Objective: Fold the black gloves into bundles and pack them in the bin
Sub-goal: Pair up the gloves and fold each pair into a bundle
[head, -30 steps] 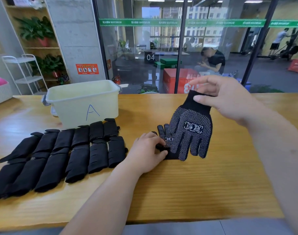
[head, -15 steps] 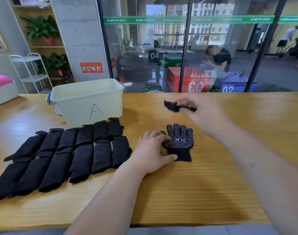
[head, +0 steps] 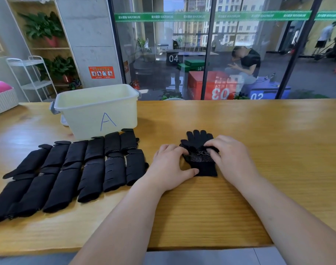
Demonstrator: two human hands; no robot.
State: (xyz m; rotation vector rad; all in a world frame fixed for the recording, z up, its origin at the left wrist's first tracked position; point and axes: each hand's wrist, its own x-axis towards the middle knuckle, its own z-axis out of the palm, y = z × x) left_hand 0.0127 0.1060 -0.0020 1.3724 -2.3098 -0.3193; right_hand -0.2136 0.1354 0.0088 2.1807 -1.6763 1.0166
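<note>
A black glove [head: 200, 159] with white grip dots lies flat on the wooden table [head: 259, 150], fingers pointing away from me. A second black layer lies across its upper part. My left hand [head: 169, 165] rests on the glove's left edge, fingertips pressing it down and thumb lying beside the cuff. My right hand [head: 232, 159] is at the glove's right side, its curled fingers pinching black fabric near the logo. The pale yellow bin [head: 98, 111] marked "A" stands at the back left, apart from both hands; its inside is hidden.
Several folded black glove bundles [head: 90, 165] lie in two rows on the table in front of the bin, left of my left hand. A glass wall runs behind the table's far edge. A white rack [head: 31, 77] stands at far left.
My right hand held a glove up by its cuff, then brought it down. Both hands are now on the gloves lying on the table. My left hand stayed in place.
</note>
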